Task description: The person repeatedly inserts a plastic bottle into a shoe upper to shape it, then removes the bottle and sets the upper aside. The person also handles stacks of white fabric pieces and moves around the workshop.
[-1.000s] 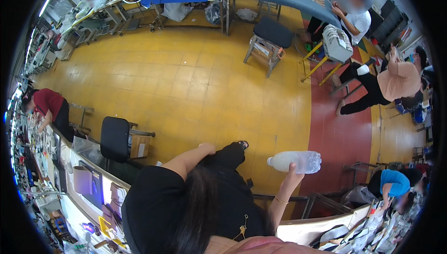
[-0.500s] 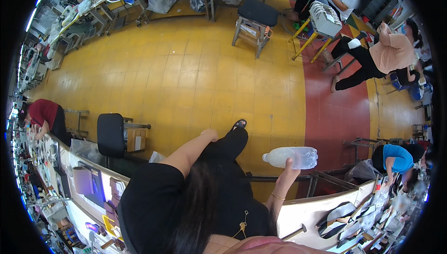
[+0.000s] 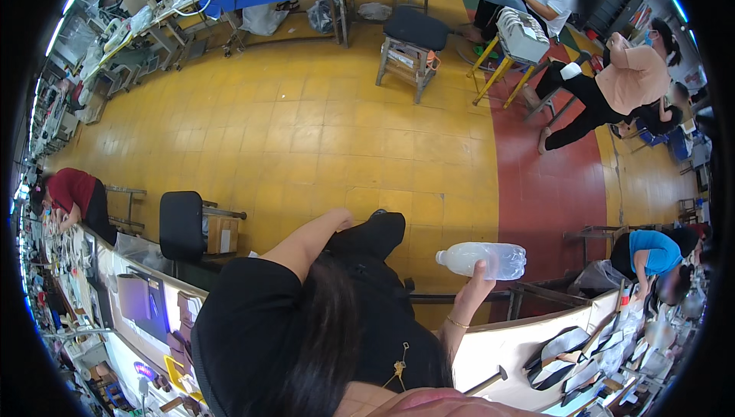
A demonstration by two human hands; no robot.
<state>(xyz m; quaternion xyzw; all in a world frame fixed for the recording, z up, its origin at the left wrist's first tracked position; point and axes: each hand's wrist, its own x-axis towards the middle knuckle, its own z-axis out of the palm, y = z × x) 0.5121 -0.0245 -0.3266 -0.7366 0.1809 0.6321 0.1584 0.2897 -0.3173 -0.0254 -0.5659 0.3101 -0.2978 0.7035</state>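
My right hand (image 3: 475, 288) is wrapped round a clear plastic bottle (image 3: 484, 260), which lies nearly level with its narrow neck toward the left. The bottle looks cloudy and pale; how full it is I cannot make out. A thin bracelet (image 3: 458, 324) circles my right wrist. My left arm reaches forward from a black sleeve, and my left hand (image 3: 346, 219) is beside my black-clad leg, its fingers hidden from view.
A bench (image 3: 490, 340) with a hammer (image 3: 490, 381) and shoe-like cut pieces runs close beside me. A black-seated chair (image 3: 181, 226) stands left, a padded stool (image 3: 416, 28) ahead. Several people work around the yellow-tiled floor (image 3: 306, 126), one in blue (image 3: 654, 252) at right.
The bottle and my right hand shift very slightly to the right. My foot, in full view before, is now mostly hidden behind my knee. The surroundings shift a little in view.
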